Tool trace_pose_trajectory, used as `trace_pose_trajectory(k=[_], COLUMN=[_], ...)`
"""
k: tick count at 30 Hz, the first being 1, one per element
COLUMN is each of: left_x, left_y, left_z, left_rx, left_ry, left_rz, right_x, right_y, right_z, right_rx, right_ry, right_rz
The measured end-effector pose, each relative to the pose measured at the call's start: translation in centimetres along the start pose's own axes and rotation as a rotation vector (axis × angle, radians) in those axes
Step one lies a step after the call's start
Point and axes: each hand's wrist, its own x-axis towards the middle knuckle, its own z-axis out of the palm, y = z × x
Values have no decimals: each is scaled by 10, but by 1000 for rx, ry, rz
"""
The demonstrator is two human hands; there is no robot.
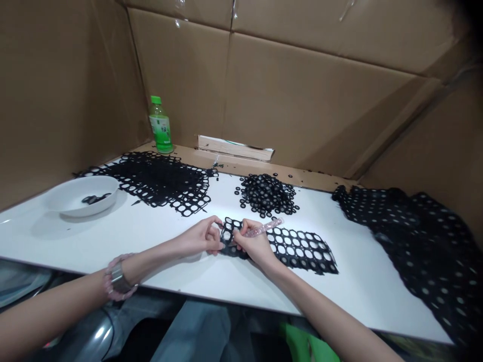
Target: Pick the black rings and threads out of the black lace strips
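Note:
A black rubber sheet [302,249] full of round holes lies on the white table [158,241] in front of me. My left hand [204,236] pinches its left end, fingers closed on the sheet. My right hand [252,244] touches the same end and grips a pink pen-like tool [264,229] that points up and right over the sheet. A bracelet and watch sit on my left wrist.
A pile of black rubber rings [267,193] lies beyond my hands. Punched-out black sheets [162,178] are stacked at the left, unpunched ones [415,231] at the right. A white bowl [81,196] holds a few black bits. A green bottle [161,125] stands by the cardboard walls.

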Motion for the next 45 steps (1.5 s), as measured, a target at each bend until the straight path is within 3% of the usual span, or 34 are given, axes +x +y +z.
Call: trace_pose_trajectory(k=[10, 13, 16, 20, 24, 27, 30, 34, 37, 40, 45], left_x=[1, 2, 2, 3, 6, 7, 7, 3, 2, 6, 10], left_y=[5, 3, 1, 6, 17, 20, 21, 29, 33, 30, 18], left_z=[4, 2, -1, -3, 3, 9, 10, 11, 19, 29, 32], left_rx=[-107, -144, -161, -116, -270, -379, -81, 453, 561, 426, 36], left_ry=[2, 2, -35, -72, 6, 61, 78, 0, 80, 138, 231], left_rz=[29, 44, 49, -66, -230, -268, -187, -61, 98, 125, -32], right_x=[-4, 0, 2, 2, 2, 3, 2, 0, 0, 0, 0], right_y=[-3, -3, -5, -10, -11, -10, -9, -9, -9, -8, -6], right_z=[4, 2, -5, -16, -20, -20, -21, -24, -25, -26, -27], right_rx=[-280, -129, 175, 509, 695, 761, 764, 728, 720, 736, 766], right_ry=[-2, -20, 34, 137, 156, 150, 135, 119, 146, 169, 143], right_rz=[-215, -89, 30, 114, 90, 59, 31, -1, 4, 21, 19])
